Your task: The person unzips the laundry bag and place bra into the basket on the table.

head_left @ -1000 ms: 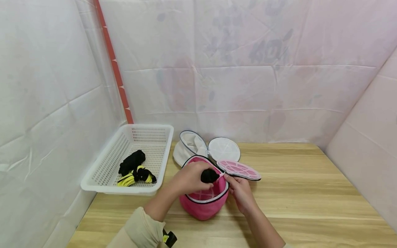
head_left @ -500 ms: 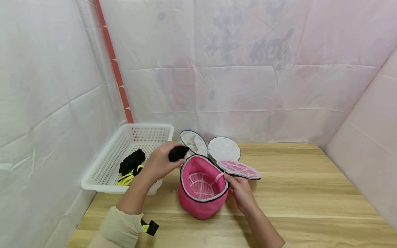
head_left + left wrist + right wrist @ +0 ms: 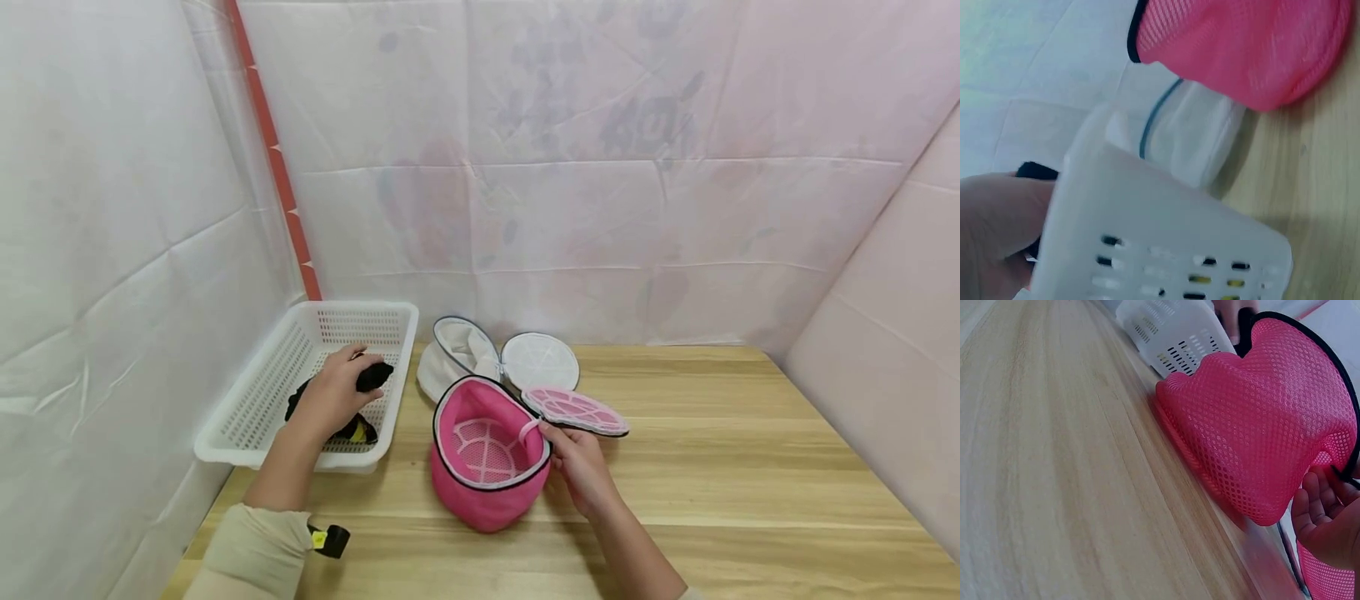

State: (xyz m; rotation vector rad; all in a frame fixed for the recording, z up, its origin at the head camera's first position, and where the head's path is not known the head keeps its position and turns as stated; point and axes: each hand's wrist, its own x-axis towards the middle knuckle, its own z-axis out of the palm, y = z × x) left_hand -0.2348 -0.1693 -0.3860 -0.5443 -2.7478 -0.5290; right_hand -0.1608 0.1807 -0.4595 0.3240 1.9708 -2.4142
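Observation:
My left hand [image 3: 333, 393] is over the white plastic basket [image 3: 408, 333], holding a rolled black cloth bundle [image 3: 373, 377] between thumb and fingers. Below it in the basket lie another black bundle [image 3: 294, 402], partly covered by the hand, and a black and yellow cloth bundle [image 3: 362, 432]. My right hand [image 3: 581, 467] pinches the rim of a pink mesh laundry bag [image 3: 487, 506] beside a pale loop [image 3: 529, 428]. The bag stands with its mouth open, and its mesh bottom shows. In the right wrist view, curled fingers [image 3: 1316, 490] grip the bag's edge.
Behind the pink bag stands a white laundry bag [image 3: 442, 371], its round lid [image 3: 542, 363] folded open to the right. The pink bag's lid [image 3: 576, 410] lies out to the right. Wooden table [image 3: 750, 500]; white sheeting [image 3: 562, 208] hangs at the back and sides.
My left hand has moved left with the black bundle, from above the pink bag to above the basket. My right hand keeps its hold on the bag's rim.

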